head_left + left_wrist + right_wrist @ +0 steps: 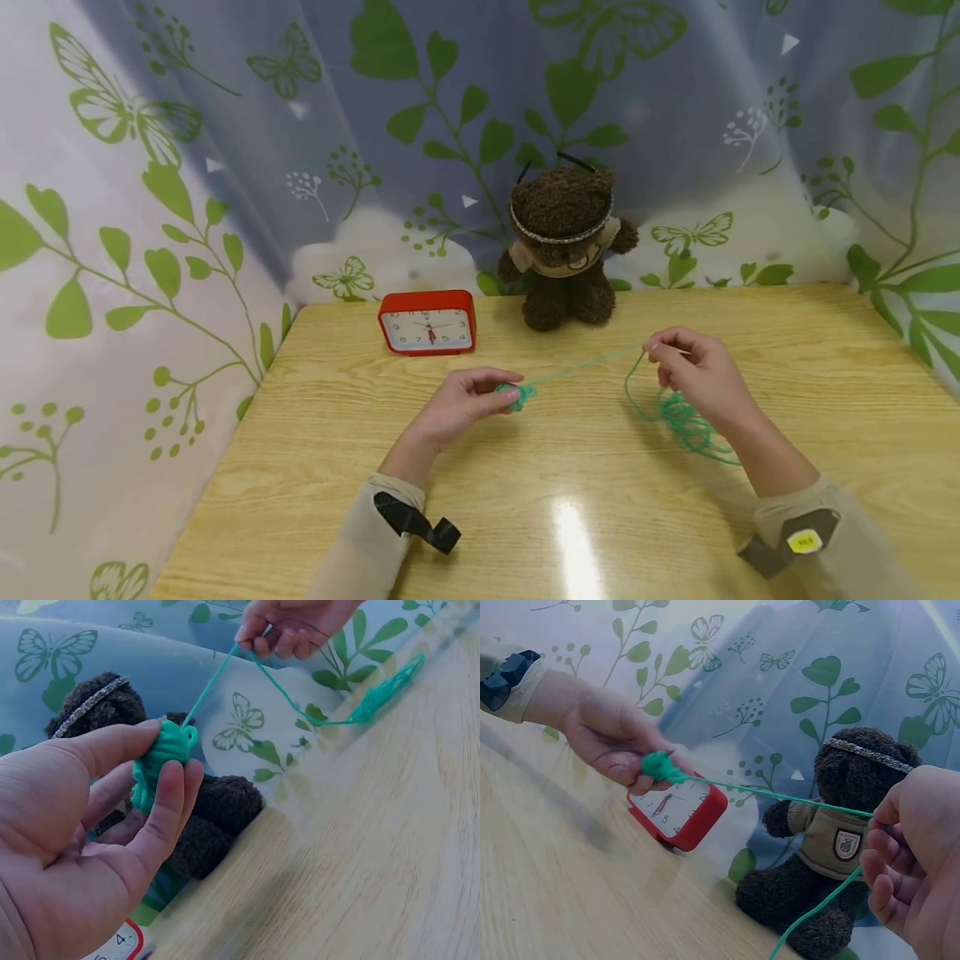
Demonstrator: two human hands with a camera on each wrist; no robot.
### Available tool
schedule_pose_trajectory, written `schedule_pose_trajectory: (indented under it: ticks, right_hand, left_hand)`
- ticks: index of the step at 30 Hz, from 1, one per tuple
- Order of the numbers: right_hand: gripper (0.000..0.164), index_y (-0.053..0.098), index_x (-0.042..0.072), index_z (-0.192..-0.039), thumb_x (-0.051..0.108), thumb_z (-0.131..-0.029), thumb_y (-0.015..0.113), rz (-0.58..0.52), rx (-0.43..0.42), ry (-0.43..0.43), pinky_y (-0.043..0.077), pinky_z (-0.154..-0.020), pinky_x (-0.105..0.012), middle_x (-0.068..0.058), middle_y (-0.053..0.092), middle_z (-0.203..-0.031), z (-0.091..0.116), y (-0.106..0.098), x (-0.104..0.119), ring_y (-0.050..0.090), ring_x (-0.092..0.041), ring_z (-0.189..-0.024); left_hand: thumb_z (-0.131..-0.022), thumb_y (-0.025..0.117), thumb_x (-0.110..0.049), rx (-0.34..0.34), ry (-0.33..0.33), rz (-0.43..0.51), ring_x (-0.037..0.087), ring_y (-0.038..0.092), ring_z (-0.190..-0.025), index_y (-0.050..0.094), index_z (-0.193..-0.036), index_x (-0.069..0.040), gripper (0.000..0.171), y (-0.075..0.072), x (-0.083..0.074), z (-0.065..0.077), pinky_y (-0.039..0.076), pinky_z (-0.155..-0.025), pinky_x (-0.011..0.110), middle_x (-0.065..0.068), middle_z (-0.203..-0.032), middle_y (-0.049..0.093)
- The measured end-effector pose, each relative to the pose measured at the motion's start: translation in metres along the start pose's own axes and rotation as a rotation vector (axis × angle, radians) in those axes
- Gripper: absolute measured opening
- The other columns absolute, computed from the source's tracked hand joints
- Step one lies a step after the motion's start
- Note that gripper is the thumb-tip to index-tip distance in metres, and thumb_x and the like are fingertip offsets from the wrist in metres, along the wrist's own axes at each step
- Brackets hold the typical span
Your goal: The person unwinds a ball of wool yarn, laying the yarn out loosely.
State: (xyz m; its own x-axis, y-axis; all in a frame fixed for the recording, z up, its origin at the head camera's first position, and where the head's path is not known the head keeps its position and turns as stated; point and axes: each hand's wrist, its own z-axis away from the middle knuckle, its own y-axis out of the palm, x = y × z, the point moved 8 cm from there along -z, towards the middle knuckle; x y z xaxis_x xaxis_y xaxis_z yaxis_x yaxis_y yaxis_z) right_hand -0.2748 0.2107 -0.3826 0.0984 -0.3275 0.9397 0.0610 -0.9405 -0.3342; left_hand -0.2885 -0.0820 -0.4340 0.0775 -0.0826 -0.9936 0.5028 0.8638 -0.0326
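Note:
A small wound ball of green yarn [163,754] is pinched between the thumb and fingers of my left hand [471,404], held over the table. From it a taut strand [780,797] runs across to my right hand [701,375], which pinches it between thumb and index finger. Beyond that pinch the strand droops in a curve [628,392] to a loose tangle of green yarn [686,425] on the table, beneath and beside the right hand. The other fingers of the right hand [919,855] are curled in loosely.
At the table's back edge a red alarm clock [427,323] stands left of a dark brown teddy bear [562,242] with a headband. A curtain [450,100] printed with leaves and butterflies hangs behind the wooden table [337,500]. Black straps [416,521] circle both sleeves.

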Motion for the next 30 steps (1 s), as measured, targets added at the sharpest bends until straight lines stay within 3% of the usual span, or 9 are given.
schedule_pose_trajectory:
  ticks: [3, 10, 30]
  right_hand:
    - [0.037, 0.06, 0.0, -0.113, 0.035, -0.104, 0.053, 0.005, -0.017, -0.005, 0.051, -0.058, -0.028, 0.006, 0.059, -0.09, 0.0, -0.005, 0.002, 0.054, -0.015, -0.067]
    - [0.037, 0.06, -0.003, -0.11, 0.032, -0.104, 0.054, 0.009, -0.06, -0.034, 0.049, -0.056, -0.026, 0.008, 0.058, -0.085, 0.0, -0.015, 0.006, 0.053, -0.016, -0.066]
    - [0.021, 0.065, 0.008, -0.099, 0.027, -0.103, 0.056, -0.042, -0.062, -0.091, 0.046, -0.053, -0.026, 0.008, 0.058, -0.082, 0.0, -0.017, 0.009, 0.052, -0.019, -0.063]
  left_hand:
    - [-0.097, 0.067, -0.013, -0.004, -0.003, -0.022, 0.009, 0.068, -0.092, 0.058, -0.136, 0.002, 0.043, 0.0, 0.0, -0.001, 0.055, -0.101, 0.049, 0.001, -0.105, 0.069]
    - [-0.097, 0.065, -0.009, -0.011, 0.017, -0.037, 0.01, 0.067, -0.093, 0.064, -0.126, 0.001, 0.031, 0.0, -0.002, 0.0, 0.055, -0.1, 0.052, 0.008, -0.11, 0.068]
    - [-0.097, 0.064, -0.008, -0.005, -0.004, -0.026, 0.011, 0.067, -0.097, 0.063, -0.127, 0.001, 0.031, 0.002, -0.002, 0.002, 0.055, -0.102, 0.05, 0.009, -0.112, 0.068]
